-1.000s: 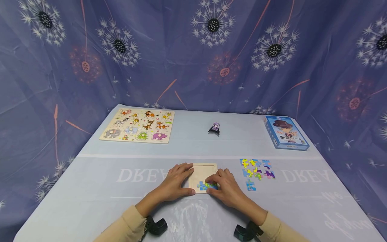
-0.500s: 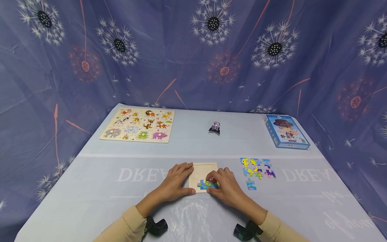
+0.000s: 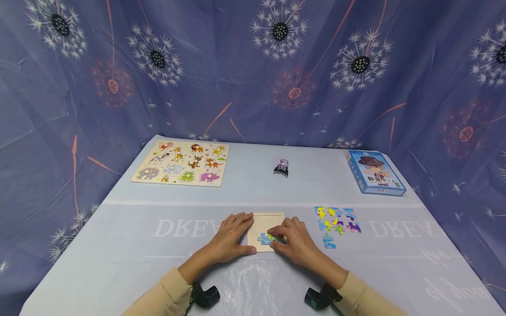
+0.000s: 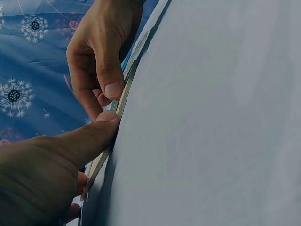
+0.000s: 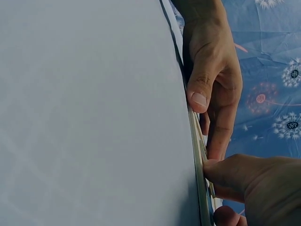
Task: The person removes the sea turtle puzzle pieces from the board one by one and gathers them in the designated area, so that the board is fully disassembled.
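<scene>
A small square wooden puzzle tray (image 3: pixel 266 220) lies on the table in front of me in the head view. My left hand (image 3: pixel 231 236) holds its left side, thumb at the near left corner and fingertips along the upper left edge. Blue and green jigsaw pieces (image 3: pixel 264 239) lie in the tray's near right part. Over them, my right hand (image 3: pixel 295 241) pinches a puzzle piece (image 3: pixel 279 235) between thumb and bent index finger; the fingers cover most of it. In the left wrist view the tray (image 4: pixel 123 96) shows edge-on, with both thumbs at its near edge.
To the right lie several loose jigsaw pieces (image 3: pixel 336 221), with one blue piece (image 3: pixel 328 241) nearer me. Farther back are an animal peg puzzle board (image 3: pixel 182 163), a small purple-and-black figure (image 3: pixel 282 167) and a blue game box (image 3: pixel 376 172). A patterned curtain (image 3: pixel 237 66) hangs behind the table.
My right index finger has shifted slightly left over the pieces, and the right hand has turned a little. The left hand and the tray stay in place.
</scene>
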Demonstrator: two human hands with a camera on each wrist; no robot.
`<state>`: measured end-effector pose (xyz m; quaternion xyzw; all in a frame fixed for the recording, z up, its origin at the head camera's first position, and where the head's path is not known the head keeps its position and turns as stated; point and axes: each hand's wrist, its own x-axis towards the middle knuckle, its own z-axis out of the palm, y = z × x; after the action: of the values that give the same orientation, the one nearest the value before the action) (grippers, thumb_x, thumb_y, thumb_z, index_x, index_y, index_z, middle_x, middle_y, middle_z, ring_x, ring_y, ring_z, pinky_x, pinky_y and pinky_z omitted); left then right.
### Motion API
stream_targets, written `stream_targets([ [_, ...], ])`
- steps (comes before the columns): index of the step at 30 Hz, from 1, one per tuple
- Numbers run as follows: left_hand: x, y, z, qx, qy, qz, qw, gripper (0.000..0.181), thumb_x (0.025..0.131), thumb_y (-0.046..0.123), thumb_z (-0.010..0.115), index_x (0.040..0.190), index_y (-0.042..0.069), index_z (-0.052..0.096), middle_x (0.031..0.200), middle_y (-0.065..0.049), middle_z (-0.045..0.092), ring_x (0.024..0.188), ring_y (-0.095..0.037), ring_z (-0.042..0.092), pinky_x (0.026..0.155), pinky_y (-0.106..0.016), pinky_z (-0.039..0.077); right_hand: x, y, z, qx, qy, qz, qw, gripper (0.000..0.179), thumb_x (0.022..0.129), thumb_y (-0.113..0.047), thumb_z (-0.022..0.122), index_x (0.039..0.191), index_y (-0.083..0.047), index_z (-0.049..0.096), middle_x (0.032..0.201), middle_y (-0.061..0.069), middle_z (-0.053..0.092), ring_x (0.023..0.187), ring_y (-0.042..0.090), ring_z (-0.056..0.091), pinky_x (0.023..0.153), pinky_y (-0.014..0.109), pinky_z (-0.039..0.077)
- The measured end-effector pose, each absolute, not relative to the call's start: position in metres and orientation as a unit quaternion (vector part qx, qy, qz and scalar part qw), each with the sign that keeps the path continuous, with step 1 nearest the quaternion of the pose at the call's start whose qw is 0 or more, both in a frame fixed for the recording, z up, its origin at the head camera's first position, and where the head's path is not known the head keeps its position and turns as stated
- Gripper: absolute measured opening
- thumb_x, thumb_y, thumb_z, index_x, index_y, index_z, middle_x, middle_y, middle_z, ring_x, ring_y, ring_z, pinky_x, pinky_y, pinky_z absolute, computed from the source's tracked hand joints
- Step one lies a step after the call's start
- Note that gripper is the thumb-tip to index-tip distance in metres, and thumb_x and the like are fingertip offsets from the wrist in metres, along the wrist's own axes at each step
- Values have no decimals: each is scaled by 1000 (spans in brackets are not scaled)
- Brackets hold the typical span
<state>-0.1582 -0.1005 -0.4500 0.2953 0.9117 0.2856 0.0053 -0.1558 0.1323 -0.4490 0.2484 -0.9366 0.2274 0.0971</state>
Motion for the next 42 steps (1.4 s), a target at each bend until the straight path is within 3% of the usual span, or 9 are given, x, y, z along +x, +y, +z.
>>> stream_targets([
  [11,-158,-100,-451,296,911,286,12,78,79,41,72,139,0,43,149,-12,38,139,-35,30,112,-57,20,-154,140,-445,233,-934,263,58,28,73,-27,79,100,-25,73,76,-12,53,74,3,36,69,25,28],
  [16,-158,-100,-451,294,912,287,12,79,79,41,72,139,0,43,149,-11,38,139,-34,30,112,-57,20,-152,156,-441,235,-930,276,66,30,73,-23,79,102,-25,73,76,-12,55,76,5,39,71,26,29],
  [28,-158,-99,-451,291,913,287,11,79,78,40,73,139,0,44,149,-11,39,139,-34,31,112,-56,20,-144,239,-434,202,-938,261,105,31,73,-19,79,103,-25,72,81,-14,55,79,5,38,67,23,32],
  [36,-159,-100,-452,287,914,287,14,79,78,40,73,140,1,43,149,-10,38,139,-33,30,113,-56,19,-139,291,-434,155,-958,226,79,29,76,-24,77,104,-23,72,84,-13,56,83,5,40,69,26,33],
  [42,-159,-100,-452,286,913,289,15,79,78,41,73,140,1,43,149,-10,38,139,-33,30,113,-55,19,-138,313,-438,157,-962,208,82,30,74,-20,78,103,-22,72,82,-13,55,79,4,41,67,24,35],
])
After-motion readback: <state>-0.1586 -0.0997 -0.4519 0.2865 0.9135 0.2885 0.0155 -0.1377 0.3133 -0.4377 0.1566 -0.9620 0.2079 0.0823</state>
